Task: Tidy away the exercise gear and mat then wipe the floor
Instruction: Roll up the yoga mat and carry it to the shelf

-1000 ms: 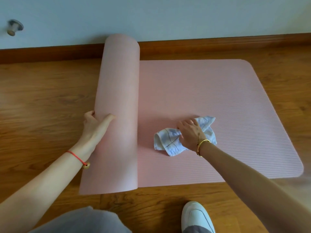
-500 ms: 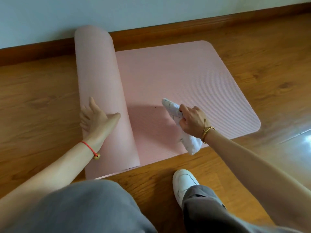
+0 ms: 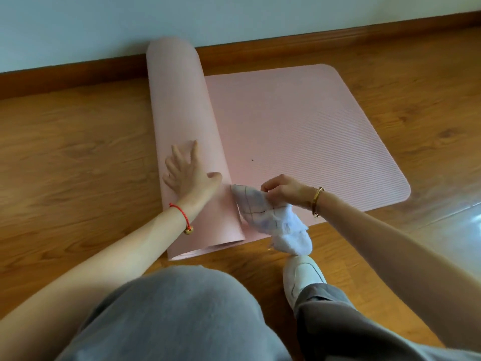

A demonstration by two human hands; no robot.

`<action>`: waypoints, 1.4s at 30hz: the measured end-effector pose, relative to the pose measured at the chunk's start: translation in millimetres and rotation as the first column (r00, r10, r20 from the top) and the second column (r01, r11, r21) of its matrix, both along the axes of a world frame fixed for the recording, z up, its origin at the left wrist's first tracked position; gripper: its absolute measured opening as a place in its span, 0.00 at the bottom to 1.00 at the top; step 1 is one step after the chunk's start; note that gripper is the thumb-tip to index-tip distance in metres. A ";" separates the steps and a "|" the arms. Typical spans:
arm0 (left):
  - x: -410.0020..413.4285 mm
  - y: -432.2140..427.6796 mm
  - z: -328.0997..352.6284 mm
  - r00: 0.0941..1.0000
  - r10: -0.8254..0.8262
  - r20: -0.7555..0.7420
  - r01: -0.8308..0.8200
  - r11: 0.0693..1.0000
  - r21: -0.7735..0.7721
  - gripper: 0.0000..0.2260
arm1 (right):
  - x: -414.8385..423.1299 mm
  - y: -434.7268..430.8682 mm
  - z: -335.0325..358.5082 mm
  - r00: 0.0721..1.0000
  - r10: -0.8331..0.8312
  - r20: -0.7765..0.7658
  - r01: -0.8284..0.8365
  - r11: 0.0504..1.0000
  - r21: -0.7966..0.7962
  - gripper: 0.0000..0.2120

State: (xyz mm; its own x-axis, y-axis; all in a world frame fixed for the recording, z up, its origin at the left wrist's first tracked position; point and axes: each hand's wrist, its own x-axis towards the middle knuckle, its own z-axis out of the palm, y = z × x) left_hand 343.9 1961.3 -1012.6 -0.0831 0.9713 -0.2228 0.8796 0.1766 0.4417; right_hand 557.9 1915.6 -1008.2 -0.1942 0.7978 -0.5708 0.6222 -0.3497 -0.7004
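Head view: the left hand (image 3: pixel 187 175) lies flat, fingers spread, on the rolled part of the pink ribbed foam exercise mat (image 3: pixel 299 131). The right hand (image 3: pixel 283 190), fingers curled, pinches a crumpled white cloth with thin checked lines (image 3: pixel 263 212) just beside the roll (image 3: pixel 179 100), at the mat's near edge. The roll's long axis runs from the person toward the wall (image 3: pixel 234 16); the unrolled part lies flat on the wooden floor (image 3: pixel 65 152).

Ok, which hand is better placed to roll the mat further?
Left, I'd say. The left hand lies flat on the roll, fingers straight, ready to push. The right hand pinches the cloth just beside the roll, over the flat mat, so it is busy.
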 end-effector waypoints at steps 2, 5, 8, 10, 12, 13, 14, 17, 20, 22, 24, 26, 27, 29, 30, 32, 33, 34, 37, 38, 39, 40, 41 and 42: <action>-7.5 1.3 0.6 1.000 -0.011 0.009 0.011 1.000 0.009 0.37 | -20.7 -0.5 2.4 0.986 0.140 -0.090 -0.157 0.960 -0.231 0.07; -18.6 2.6 -1.4 0.999 -0.020 0.048 0.019 0.999 0.030 0.34 | -49.8 -6.9 -2.5 0.920 0.376 -0.111 -0.388 0.830 -0.402 0.08; -27.4 2.8 -5.7 0.998 -0.008 0.066 0.002 0.997 0.081 0.31 | -61.3 -7.6 -5.4 0.889 0.430 -0.155 -0.444 0.733 -0.515 0.17; -32.2 3.2 -10.0 0.995 0.005 0.101 -0.017 0.993 0.115 0.28 | -59.2 -6.6 -10.4 0.869 0.442 -0.223 -0.482 0.654 -0.582 0.18; -36.9 4.2 -14.7 0.988 0.008 0.154 -0.034 0.985 0.168 0.25 | -58.7 -8.9 -17.4 0.813 0.490 -0.315 -0.561 0.512 -0.651 0.19; -39.4 5.2 -16.9 0.981 0.003 0.194 -0.042 0.979 0.198 0.24 | -59.9 -11.4 -21.0 0.776 0.523 -0.353 -0.601 0.443 -0.665 0.20; -42.0 6.4 -18.5 0.971 -0.006 0.241 -0.051 0.971 0.233 0.23 | -61.5 -13.2 -24.1 0.757 0.535 -0.375 -0.619 0.404 -0.674 0.20; -44.3 6.8 -18.2 0.926 0.026 0.377 -0.133 0.956 0.261 0.25 | -57.5 -5.3 -25.2 0.799 0.436 -0.414 -0.589 0.424 -0.688 0.15; -43.2 8.2 -11.5 0.871 0.214 0.443 -0.290 0.951 0.110 0.40 | -41.4 14.0 -16.7 0.897 0.288 -0.334 -0.440 0.648 -0.622 0.11; -47.3 13.5 -12.1 0.819 0.358 0.449 -0.347 0.931 -0.110 0.55 | -32.0 25.9 -17.4 0.992 0.024 -0.121 -0.074 0.903 -0.424 0.09; -53.4 18.7 -15.6 0.768 0.448 0.458 -0.332 0.889 -0.315 0.68 | -26.1 37.7 -25.1 0.972 -0.214 -0.099 0.191 0.960 -0.203 0.08; -55.9 21.9 -22.7 0.713 0.484 0.508 -0.286 0.861 -0.420 0.70 | -30.6 44.3 -33.3 0.955 -0.228 -0.189 0.195 0.964 -0.180 0.19; -55.8 22.7 -25.3 0.694 0.488 0.530 -0.275 0.859 -0.431 0.69 | -36.0 44.7 -36.4 0.953 -0.211 -0.216 0.168 0.965 -0.203 0.25; -55.9 23.4 -29.5 0.682 0.487 0.546 -0.288 0.865 -0.411 0.67 | -49.2 43.4 -42.2 0.937 -0.215 -0.275 0.157 0.963 -0.219 0.34; -56.7 23.8 -29.9 0.677 0.486 0.552 -0.304 0.868 -0.392 0.66 | -54.7 43.1 -45.9 0.925 -0.220 -0.309 0.159 0.965 -0.209 0.37; -59.2 26.0 -25.9 0.668 0.477 0.572 -0.339 0.878 -0.337 0.64 | -64.2 45.1 -52.3 0.902 -0.225 -0.369 0.164 0.968 -0.188 0.41; -61.3 28.4 -23.2 0.667 0.468 0.580 -0.353 0.884 -0.307 0.61 | -68.6 47.4 -53.7 0.890 -0.223 -0.398 0.162 0.970 -0.183 0.41; -63.3 31.6 -18.9 0.675 0.454 0.582 -0.364 0.891 -0.272 0.59 | -73.6 50.6 -54.7 0.876 -0.222 -0.429 0.155 0.970 -0.185 0.38; -74.2 40.8 -6.0 0.730 0.428 0.533 -0.391 0.901 -0.190 0.57 | -95.4 58.2 -53.3 0.832 -0.199 -0.517 0.104 0.973 -0.207 0.28; -78.6 41.8 -3.0 0.755 0.426 0.499 -0.392 0.903 -0.178 0.57 | -103.4 60.2 -54.5 0.826 -0.183 -0.533 0.079 0.974 -0.213 0.26; -82.8 41.6 -1.4 0.778 0.425 0.463 -0.393 0.904 -0.170 0.59 | -111.0 61.4 -55.7 0.826 -0.172 -0.537 0.059 0.974 -0.220 0.24; -86.3 40.7 -1.2 0.796 0.426 0.430 -0.396 0.904 -0.163 0.62 | -117.0 62.2 -57.2 0.830 -0.166 -0.532 0.049 0.973 -0.226 0.22; -88.0 39.3 -1.4 0.806 0.430 0.407 -0.400 0.902 -0.160 0.64 | -121.2 62.9 -59.0 0.838 -0.164 -0.520 0.048 0.972 -0.229 0.21; -88.5 38.1 -2.3 0.810 0.436 0.392 -0.407 0.900 -0.159 0.65 | -123.3 63.6 -61.0 0.846 -0.168 -0.507 0.054 0.971 -0.231 0.21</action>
